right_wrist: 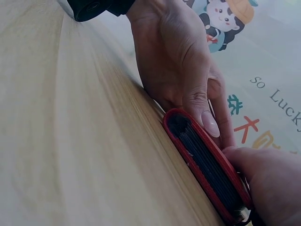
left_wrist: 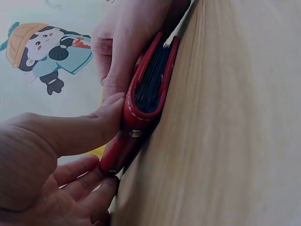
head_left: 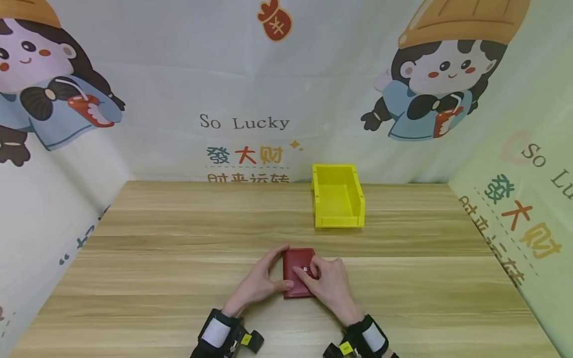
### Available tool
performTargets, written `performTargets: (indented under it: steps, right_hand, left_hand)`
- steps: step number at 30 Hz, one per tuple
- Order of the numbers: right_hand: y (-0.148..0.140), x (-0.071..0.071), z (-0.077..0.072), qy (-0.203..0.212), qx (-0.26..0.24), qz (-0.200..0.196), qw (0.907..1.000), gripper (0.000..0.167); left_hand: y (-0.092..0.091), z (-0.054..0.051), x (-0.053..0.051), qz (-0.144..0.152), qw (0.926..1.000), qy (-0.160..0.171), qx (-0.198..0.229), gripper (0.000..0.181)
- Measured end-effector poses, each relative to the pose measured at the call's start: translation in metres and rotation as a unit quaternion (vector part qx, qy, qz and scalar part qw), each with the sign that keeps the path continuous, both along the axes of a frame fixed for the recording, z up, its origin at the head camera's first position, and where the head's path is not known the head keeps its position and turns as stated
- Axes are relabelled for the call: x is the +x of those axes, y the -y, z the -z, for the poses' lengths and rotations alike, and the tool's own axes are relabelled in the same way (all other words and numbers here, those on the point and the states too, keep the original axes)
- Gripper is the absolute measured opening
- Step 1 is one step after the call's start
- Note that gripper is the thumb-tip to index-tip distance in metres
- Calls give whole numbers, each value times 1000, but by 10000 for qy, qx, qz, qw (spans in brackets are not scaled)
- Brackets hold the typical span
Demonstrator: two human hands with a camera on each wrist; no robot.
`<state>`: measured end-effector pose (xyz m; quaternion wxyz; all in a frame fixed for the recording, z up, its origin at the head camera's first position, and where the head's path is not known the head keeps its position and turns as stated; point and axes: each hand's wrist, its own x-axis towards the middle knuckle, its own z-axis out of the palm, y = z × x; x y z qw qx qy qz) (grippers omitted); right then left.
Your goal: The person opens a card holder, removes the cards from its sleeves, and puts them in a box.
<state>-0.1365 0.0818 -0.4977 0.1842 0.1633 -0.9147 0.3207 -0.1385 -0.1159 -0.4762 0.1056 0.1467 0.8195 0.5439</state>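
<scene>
A small red leather card holder (head_left: pixel 293 258) lies flat on the wooden table, its cover on top. Seen end-on in the left wrist view, the card holder (left_wrist: pixel 145 101) has white stitching, a rounded spine and dark sleeves inside. My left hand (head_left: pixel 257 286) holds its spine side, thumb on the cover and fingers along the left edge. On the opposite side my right hand (head_left: pixel 332 283) grips near the silver snap (head_left: pixel 305 269), its thumb laid over the cover and its fingers curled at the right edge. Those fingertips are partly hidden.
Behind the card holder, slightly right, stands a yellow open-front bin (head_left: pixel 339 221) near the back edge of the table (head_left: pixel 179 238). A printed cloth (head_left: pixel 170 99) hangs behind and along both sides. Each wrist wears a black strap with a camera.
</scene>
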Motion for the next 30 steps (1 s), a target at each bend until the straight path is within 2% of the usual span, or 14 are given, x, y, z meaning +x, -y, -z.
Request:
performTargets:
  steps: [10, 18, 26, 30]
  right_hand:
    - [0, 0, 2, -496, -16, -68, 9987, 45]
    - [0, 2, 2, -235, 168, 68, 9996, 48]
    - [2, 1, 2, -562, 245, -148, 9980, 38]
    - [2, 1, 3, -569, 80, -244, 9981, 35]
  left_hand:
    - [-1, -1, 1, -78, 10000, 10, -7, 80]
    - [-3, -1, 0, -39, 10000, -26, -25, 81]
    - [-2, -1, 0, -73, 10000, -12, -37, 80]
    - [-3, -2, 1, -46, 10000, -8, -43, 80]
